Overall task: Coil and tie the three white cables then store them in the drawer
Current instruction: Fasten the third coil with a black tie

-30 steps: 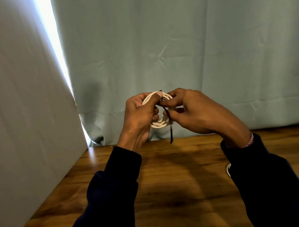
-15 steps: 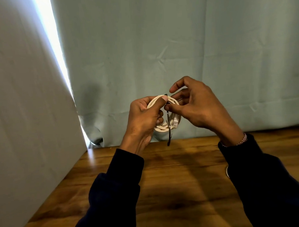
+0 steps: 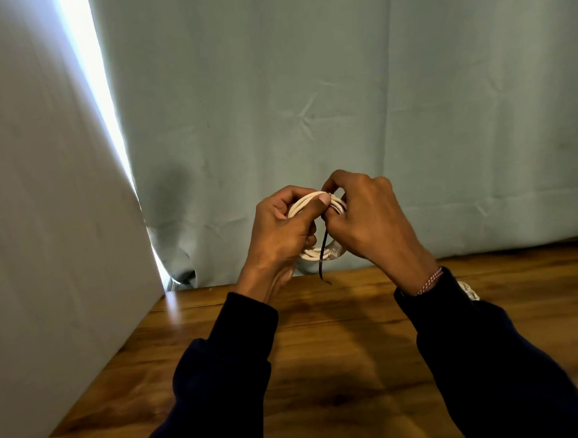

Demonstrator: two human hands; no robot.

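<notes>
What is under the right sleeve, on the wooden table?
A small white piece, perhaps another cable, shows beside the right sleeve on the table. The sleeve covers the rest.

A wooden worktop [image 3: 337,365] with dark grain fills the near ground. Along its far edge hangs a pale blue-green curtain [image 3: 309,102], creased. A grey panel [image 3: 42,213] stands on the left, with a bright strip of daylight [image 3: 89,78] between them.
</notes>
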